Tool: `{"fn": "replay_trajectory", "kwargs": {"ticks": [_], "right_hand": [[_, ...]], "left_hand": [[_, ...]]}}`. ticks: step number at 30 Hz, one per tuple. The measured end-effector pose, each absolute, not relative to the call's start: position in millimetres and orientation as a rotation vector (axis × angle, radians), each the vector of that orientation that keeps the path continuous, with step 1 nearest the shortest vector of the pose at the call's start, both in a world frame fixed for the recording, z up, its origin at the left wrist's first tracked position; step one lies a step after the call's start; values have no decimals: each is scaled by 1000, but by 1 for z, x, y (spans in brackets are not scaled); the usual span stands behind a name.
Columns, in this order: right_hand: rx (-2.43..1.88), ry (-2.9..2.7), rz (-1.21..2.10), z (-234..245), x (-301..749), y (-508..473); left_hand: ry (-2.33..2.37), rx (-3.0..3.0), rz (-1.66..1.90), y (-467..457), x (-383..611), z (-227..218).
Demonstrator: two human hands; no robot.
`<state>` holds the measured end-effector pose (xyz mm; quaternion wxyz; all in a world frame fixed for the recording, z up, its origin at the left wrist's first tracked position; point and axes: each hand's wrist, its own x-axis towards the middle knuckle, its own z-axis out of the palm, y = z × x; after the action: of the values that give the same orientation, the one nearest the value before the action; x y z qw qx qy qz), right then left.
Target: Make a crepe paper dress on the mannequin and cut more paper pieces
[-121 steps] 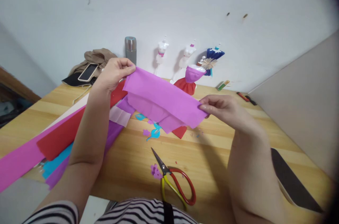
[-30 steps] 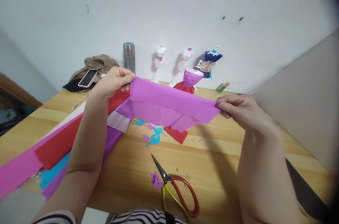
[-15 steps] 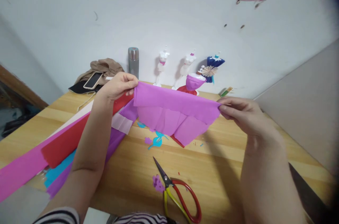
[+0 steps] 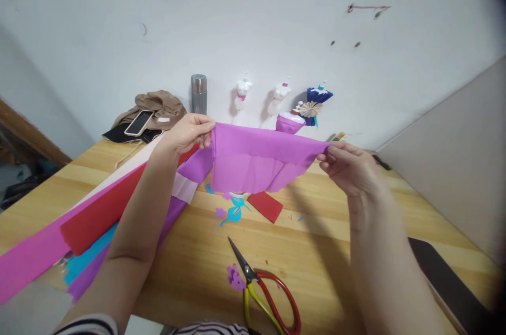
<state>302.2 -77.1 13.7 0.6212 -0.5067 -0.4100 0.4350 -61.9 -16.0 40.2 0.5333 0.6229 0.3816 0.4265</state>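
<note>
There's the purple sheet (image 4: 261, 147), spread in the air above the wooden table (image 4: 190, 261), left hand (image 4: 190, 132) pinching one upper corner, right hand (image 4: 351, 166) pinching the other! Scissors (image 4: 248, 273) lie by the near edge, a grey bottle (image 4: 199, 96) stands toward the far one.

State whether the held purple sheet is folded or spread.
Spread between left hand and right hand; the purple sheet has a darker top band, apparently folded.

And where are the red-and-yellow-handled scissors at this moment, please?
In the head view, the scissors lie at bottom centre on the wooden tabletop, with purple flower cut-outs just left of their pivot.
</note>
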Motion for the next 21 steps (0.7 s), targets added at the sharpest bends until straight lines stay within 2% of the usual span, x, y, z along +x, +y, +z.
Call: {"fn": "replay_trajectory", "kwargs": {"ticks": [6,21], "right_hand": [[-1102,-916,1005,8,299,-75],[-908,-921,1023,-8,306,-65]], "left_hand": [[1042,1340,1216,-23,-40,45],[919,1095,1186,-21,-37,48]]}}
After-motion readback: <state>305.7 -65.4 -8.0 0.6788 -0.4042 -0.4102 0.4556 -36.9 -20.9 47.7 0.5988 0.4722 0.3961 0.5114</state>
